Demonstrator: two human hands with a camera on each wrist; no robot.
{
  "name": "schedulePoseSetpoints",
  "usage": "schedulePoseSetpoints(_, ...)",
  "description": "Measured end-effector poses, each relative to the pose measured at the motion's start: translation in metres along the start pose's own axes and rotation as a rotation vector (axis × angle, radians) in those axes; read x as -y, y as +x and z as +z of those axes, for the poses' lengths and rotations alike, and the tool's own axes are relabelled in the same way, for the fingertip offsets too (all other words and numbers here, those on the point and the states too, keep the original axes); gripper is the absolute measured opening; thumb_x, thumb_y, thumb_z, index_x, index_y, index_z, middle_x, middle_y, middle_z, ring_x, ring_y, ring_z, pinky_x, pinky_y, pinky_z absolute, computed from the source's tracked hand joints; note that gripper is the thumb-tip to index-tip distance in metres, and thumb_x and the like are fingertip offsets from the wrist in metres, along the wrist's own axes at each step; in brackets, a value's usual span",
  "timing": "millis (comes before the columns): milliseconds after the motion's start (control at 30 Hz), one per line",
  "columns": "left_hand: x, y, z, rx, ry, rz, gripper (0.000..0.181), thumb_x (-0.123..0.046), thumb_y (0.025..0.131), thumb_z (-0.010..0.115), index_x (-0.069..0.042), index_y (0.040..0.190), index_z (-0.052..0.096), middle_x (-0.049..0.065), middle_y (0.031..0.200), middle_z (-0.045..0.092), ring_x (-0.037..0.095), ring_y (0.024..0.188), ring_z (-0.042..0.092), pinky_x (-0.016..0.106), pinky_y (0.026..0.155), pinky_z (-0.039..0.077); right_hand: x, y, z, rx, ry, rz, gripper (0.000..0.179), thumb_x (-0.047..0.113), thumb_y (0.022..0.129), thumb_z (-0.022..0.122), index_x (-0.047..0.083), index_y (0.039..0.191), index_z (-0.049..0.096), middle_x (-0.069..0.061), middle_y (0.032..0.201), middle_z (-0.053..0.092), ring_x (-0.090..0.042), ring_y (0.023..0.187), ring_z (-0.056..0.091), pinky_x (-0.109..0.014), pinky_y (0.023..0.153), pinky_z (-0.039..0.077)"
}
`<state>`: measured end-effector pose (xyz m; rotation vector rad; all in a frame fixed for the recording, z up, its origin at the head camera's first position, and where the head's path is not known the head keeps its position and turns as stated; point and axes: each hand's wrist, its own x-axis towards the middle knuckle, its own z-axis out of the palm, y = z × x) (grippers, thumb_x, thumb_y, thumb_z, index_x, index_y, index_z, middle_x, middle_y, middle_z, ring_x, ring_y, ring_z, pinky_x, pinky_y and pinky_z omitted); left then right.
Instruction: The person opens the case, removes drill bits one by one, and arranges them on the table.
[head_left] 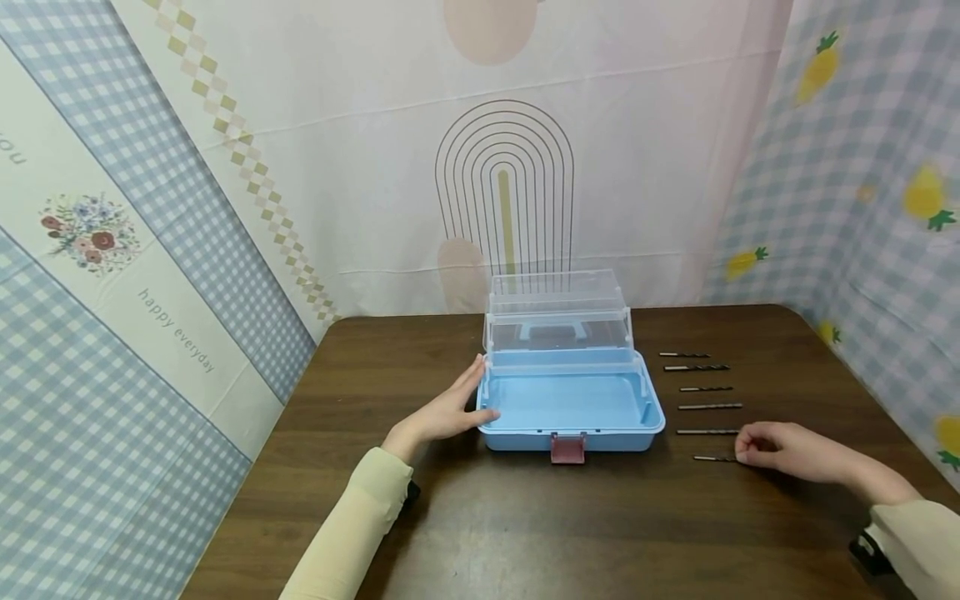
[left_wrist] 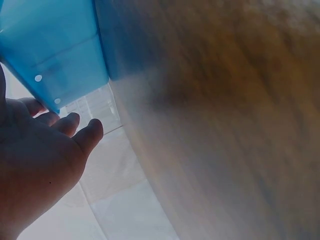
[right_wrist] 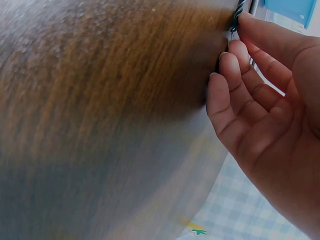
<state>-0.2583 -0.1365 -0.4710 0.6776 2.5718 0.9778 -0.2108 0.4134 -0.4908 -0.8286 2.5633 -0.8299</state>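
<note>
A light blue plastic toolbox stands on the table with its clear lid raised at the back. My left hand rests on the box's left side, fingers extended along the rim and thumb at the front left corner. In the left wrist view, the fingertips meet the blue wall. To the right of the box, my right hand pinches the fluted end of the nearest drill bit between thumb and index finger. That bit still lies at table level. The right wrist view shows its dark spiral tip at the fingertips.
Several other drill bits lie in a loose column right of the box, among them a long one just behind the pinched bit. A reddish latch hangs at the box's front. Patterned cloth hangs behind the brown table.
</note>
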Motion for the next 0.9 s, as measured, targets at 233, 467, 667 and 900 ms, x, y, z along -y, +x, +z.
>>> schedulePoseSetpoints(233,0.002,-0.001,0.0,0.008,-0.011,-0.006,0.096,-0.052,0.097,0.063,-0.027,0.163,-0.001,-0.019,0.165,-0.015,0.013,0.153,0.001,0.045,0.12,0.019,0.002,0.002,0.001,-0.018,-0.006,0.003,0.007,0.018,0.103,0.061,0.019,0.096,0.062,0.014,0.084,0.056,0.002,0.071,0.045,-0.025,0.061,0.035)
schedulePoseSetpoints(467,0.001,-0.006,-0.003,0.009,-0.026,-0.003,0.096,-0.051,0.097,0.063,-0.025,0.163,-0.003,-0.017,0.165,-0.017,0.015,0.153,-0.001,0.047,0.12,0.019,0.006,0.005,0.002,-0.034,-0.012,0.038,0.009,0.023,0.104,0.06,0.02,0.096,0.064,0.012,0.086,0.06,0.001,0.071,0.046,-0.025,0.062,0.036)
schedulePoseSetpoints(667,-0.002,-0.003,-0.006,0.039,0.008,-0.006,0.096,-0.053,0.098,0.06,-0.025,0.162,-0.006,-0.016,0.165,-0.019,0.014,0.153,-0.003,0.045,0.12,0.018,0.007,0.003,-0.003,-0.122,-0.063,0.091,0.006,0.022,0.103,0.061,0.02,0.098,0.065,0.011,0.089,0.062,0.001,0.074,0.048,-0.026,0.064,0.04)
schedulePoseSetpoints(900,-0.01,0.004,-0.022,-0.073,0.179,0.022,0.087,-0.06,0.1,0.05,-0.016,0.163,0.009,-0.003,0.169,0.003,0.016,0.154,0.003,0.044,0.121,0.016,0.027,0.018,-0.031,-0.389,-0.182,0.056,0.004,0.018,0.099,0.067,0.016,0.101,0.069,0.007,0.095,0.068,0.0,0.083,0.058,-0.028,0.068,0.05)
